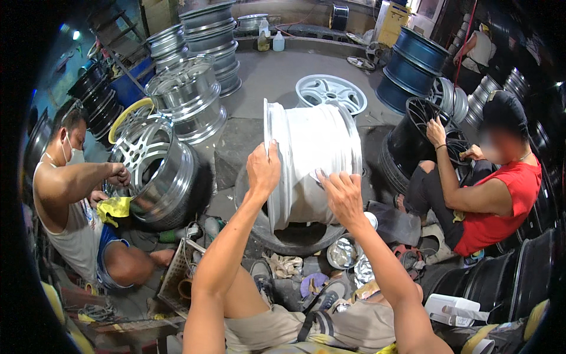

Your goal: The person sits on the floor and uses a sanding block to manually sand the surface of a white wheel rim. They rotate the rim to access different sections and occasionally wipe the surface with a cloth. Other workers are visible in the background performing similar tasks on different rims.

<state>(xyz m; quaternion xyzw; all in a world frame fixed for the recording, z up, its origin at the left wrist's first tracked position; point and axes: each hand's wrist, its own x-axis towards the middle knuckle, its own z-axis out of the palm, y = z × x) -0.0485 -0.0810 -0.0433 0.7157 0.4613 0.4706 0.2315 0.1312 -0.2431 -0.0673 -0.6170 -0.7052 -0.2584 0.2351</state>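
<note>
Arms outstretched, left hand on white wheel

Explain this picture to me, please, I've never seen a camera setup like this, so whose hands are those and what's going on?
No robot here: just a person. The single picture comes from a wide fisheye camera on their head, looking down, which is why straight edges bend. The bare arms reaching in from below are the wearer's own. The left hand grips the edge of a whitish wheel rim, which rests on a dark tire. The right hand touches the rim's side; any small thing in it is unclear. Stacked rims stand on the floor behind. Co-workers sit at left and right.
</note>
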